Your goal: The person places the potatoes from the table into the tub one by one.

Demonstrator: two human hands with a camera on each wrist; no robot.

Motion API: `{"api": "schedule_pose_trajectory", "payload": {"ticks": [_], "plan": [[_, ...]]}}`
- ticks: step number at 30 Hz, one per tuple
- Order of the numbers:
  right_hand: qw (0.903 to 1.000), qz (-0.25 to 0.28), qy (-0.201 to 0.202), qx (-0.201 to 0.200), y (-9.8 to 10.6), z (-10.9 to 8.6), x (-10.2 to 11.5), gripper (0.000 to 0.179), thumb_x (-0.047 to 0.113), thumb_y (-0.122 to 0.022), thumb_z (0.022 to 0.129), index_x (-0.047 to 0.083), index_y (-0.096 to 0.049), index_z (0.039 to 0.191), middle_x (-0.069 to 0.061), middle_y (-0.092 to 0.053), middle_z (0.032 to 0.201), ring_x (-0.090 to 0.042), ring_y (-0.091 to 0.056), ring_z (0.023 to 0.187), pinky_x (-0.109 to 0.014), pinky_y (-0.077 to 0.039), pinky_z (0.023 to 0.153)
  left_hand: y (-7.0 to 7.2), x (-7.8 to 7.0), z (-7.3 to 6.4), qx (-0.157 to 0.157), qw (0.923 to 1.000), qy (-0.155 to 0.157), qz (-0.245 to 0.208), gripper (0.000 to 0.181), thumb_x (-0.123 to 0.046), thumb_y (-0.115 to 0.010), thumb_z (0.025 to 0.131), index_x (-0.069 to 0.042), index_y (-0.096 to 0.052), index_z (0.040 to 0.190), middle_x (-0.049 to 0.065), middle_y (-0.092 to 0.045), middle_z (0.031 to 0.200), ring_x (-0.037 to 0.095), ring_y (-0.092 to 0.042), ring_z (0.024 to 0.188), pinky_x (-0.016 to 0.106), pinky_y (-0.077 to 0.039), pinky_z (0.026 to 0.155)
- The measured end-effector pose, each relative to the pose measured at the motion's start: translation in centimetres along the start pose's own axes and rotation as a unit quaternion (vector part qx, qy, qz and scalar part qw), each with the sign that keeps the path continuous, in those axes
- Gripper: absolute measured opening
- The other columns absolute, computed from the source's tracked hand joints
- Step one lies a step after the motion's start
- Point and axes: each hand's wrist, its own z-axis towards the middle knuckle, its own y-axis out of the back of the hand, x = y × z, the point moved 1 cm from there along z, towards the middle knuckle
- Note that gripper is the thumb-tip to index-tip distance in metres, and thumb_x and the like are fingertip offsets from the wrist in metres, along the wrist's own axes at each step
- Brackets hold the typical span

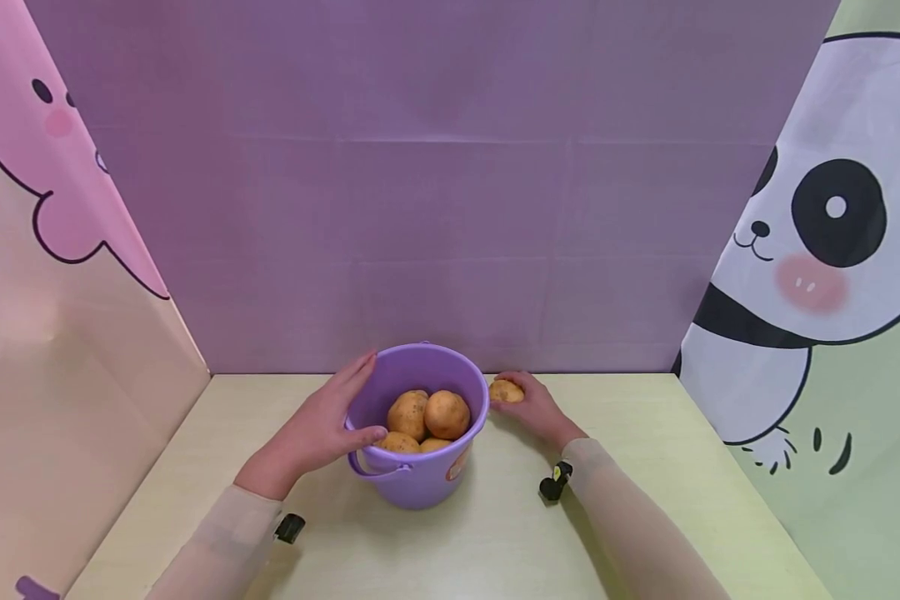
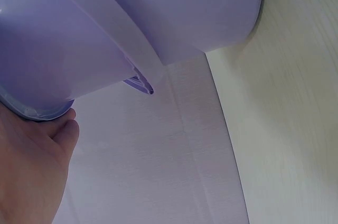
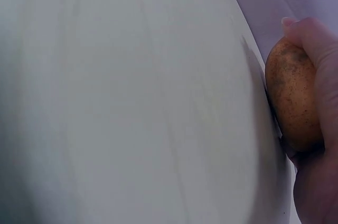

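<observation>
A purple bucket stands upright on the table, with several potatoes inside. My left hand holds its rim on the left side, the thumb reaching over the near edge. In the left wrist view the fingers lie against the rim. Just right of the bucket, my right hand grips another potato between thumb and fingers. The right wrist view shows this potato close up, brown with dark specks and partly covered by the hand.
The pale wooden table ends at a purple back panel. Side panels with a pink cartoon figure and a panda flank it. The bucket's handle hangs down at its near left.
</observation>
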Motion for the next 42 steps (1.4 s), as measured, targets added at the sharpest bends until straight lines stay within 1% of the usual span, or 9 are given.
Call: {"api": "schedule_pose_trajectory", "payload": {"ticks": [5,10,13,19,26,31,34,38,42], "plan": [[0.9999,0.007,-0.007,-0.003,0.4,0.0,-0.4,0.055,0.029,-0.092,0.093,0.011,-0.071,0.141,-0.01,-0.069,0.138,-0.028,-0.066,0.122,-0.046,-0.054,0.109,0.0,0.0,0.1,-0.001,1.0,-0.005,0.001,0.111,-0.049,-0.084,0.091,0.005,-0.03,0.171,0.024,-0.027,0.179,0.049,-0.029,0.163,0.071,-0.034,0.125],[0.9999,0.009,-0.004,-0.003,1.1,0.0,-0.3,0.057,0.033,-0.092,0.093,0.012,-0.071,0.142,-0.01,-0.069,0.138,-0.027,-0.066,0.122,-0.046,-0.053,0.109,0.1,-0.1,0.1,-0.001,1.0,-0.006,0.0,0.112,-0.05,-0.084,0.09,0.004,-0.03,0.172,0.023,-0.027,0.18,0.048,-0.029,0.163,0.07,-0.034,0.125],[0.9999,0.01,0.001,-0.003,1.6,-0.2,0.1,0.056,0.032,-0.091,0.094,0.012,-0.071,0.142,-0.01,-0.07,0.137,-0.027,-0.067,0.12,-0.045,-0.054,0.108,0.2,-0.2,0.1,0.0,1.0,-0.006,-0.001,0.112,-0.051,-0.084,0.09,0.004,-0.029,0.172,0.022,-0.026,0.18,0.048,-0.028,0.164,0.07,-0.034,0.125],[0.9998,0.015,0.007,0.008,2.3,-0.4,1.5,0.055,0.029,-0.089,0.096,0.01,-0.07,0.144,-0.012,-0.071,0.134,-0.026,-0.068,0.115,-0.039,-0.057,0.099,0.3,-0.1,0.1,0.002,1.0,-0.006,0.0,0.115,-0.054,-0.084,0.089,0.004,-0.029,0.172,0.021,-0.025,0.181,0.048,-0.028,0.163,0.07,-0.033,0.125],[0.9991,0.036,0.02,0.011,3.6,-0.6,3.3,0.054,0.026,-0.09,0.095,0.01,-0.071,0.143,-0.012,-0.072,0.132,-0.025,-0.069,0.111,-0.035,-0.058,0.093,0.4,0.0,0.2,0.007,0.9999,-0.008,-0.001,0.123,-0.068,-0.081,0.087,0.002,-0.027,0.173,0.018,-0.023,0.182,0.049,-0.028,0.164,0.071,-0.034,0.125],[0.9983,0.052,0.025,0.011,4.4,-0.8,4.3,0.056,0.024,-0.09,0.096,0.008,-0.07,0.145,-0.014,-0.071,0.133,-0.026,-0.068,0.111,-0.035,-0.058,0.092,0.3,0.2,0.2,0.007,0.9999,-0.014,-0.004,0.129,-0.081,-0.075,0.087,0.003,-0.027,0.173,0.018,-0.022,0.182,0.051,-0.028,0.163,0.072,-0.034,0.125],[0.9978,0.057,0.026,0.02,4.8,-0.8,4.6,0.058,0.024,-0.089,0.096,0.006,-0.068,0.147,-0.015,-0.07,0.133,-0.027,-0.067,0.112,-0.037,-0.058,0.094,0.2,0.3,0.2,0.006,0.9998,-0.019,-0.004,0.135,-0.092,-0.064,0.086,0.004,-0.026,0.172,0.02,-0.022,0.182,0.052,-0.028,0.162,0.072,-0.033,0.124],[0.9973,0.062,0.028,0.029,5.3,-0.8,5.1,0.061,0.024,-0.091,0.095,0.005,-0.067,0.148,-0.013,-0.07,0.133,-0.028,-0.066,0.113,-0.039,-0.057,0.095,0.2,0.2,0.2,0.006,0.9997,-0.022,-0.004,0.14,-0.101,-0.053,0.083,0.005,-0.027,0.172,0.022,-0.022,0.181,0.052,-0.028,0.163,0.073,-0.033,0.124],[0.9973,0.058,0.032,0.032,5.6,-1.0,5.7,0.061,0.024,-0.091,0.095,0.004,-0.067,0.148,-0.013,-0.07,0.135,-0.028,-0.066,0.114,-0.038,-0.057,0.097,0.2,0.1,0.1,0.007,0.9998,-0.019,-0.004,0.14,-0.1,-0.053,0.084,0.006,-0.027,0.171,0.022,-0.023,0.181,0.05,-0.027,0.163,0.073,-0.033,0.124]]}}
